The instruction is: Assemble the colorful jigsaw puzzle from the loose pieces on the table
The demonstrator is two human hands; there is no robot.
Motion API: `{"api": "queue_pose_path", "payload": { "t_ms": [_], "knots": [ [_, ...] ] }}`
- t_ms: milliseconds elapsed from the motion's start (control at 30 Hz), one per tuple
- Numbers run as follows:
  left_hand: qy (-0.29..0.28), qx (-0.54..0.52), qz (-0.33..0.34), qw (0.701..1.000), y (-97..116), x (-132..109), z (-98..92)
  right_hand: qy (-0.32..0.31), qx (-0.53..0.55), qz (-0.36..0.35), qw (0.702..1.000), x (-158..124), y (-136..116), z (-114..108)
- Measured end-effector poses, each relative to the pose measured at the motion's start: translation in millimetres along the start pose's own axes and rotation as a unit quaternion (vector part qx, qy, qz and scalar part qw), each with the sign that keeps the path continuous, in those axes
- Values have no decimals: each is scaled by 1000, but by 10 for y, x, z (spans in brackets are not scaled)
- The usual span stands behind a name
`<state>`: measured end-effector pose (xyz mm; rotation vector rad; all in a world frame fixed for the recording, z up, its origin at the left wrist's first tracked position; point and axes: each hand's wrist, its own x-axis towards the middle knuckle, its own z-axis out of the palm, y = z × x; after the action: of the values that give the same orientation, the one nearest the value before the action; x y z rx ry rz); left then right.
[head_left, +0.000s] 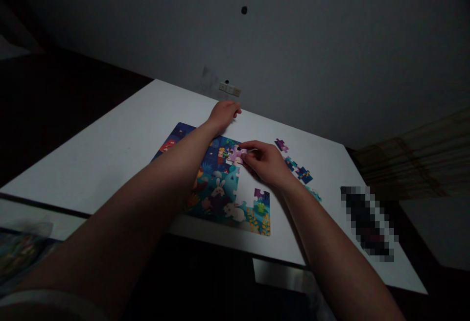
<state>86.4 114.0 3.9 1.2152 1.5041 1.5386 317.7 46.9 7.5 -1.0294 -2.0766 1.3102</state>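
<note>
A colourful jigsaw puzzle (211, 208), partly assembled with rabbits and plants on it, lies flat on the white table. My right hand (266, 164) is over its upper right part, thumb and fingers pinching a pink puzzle piece (240, 153) at the picture. White table shows through a gap just below that piece. Beyond the puzzle's far edge, my left hand (223, 114) rests near the back of the table, its fingers loosely curled with nothing seen in them. My left forearm crosses above the puzzle and hides part of its left side.
Right of the puzzle lie several loose pieces, among them a purple piece (282, 145) and a dark blue piece (304, 174). A pixelated dark object (367, 223) is on the table's right side. A wall with a socket strip (230, 89) stands behind the table (91, 154).
</note>
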Motion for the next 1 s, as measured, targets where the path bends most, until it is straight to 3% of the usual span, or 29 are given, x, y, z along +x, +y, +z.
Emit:
{"api": "queue_pose_path", "payload": {
  "t_ms": [267,400,667,833,1000],
  "knots": [
    [-4,-11,2,1000,11,-2,-1,60,-59,7,996,51,140,-251],
    [-1,-13,0,1000,-11,11,1,37,-111,20,993,69,154,-342],
    [1,-5,1,1000,-22,14,-9,53,-194,10,980,73,125,-378],
    [-1,6,4,1000,-13,10,-10,73,-248,-32,966,67,130,-369],
    [-3,-5,8,1000,-25,9,-7,48,-253,-75,963,52,111,-313]
  ]
}}
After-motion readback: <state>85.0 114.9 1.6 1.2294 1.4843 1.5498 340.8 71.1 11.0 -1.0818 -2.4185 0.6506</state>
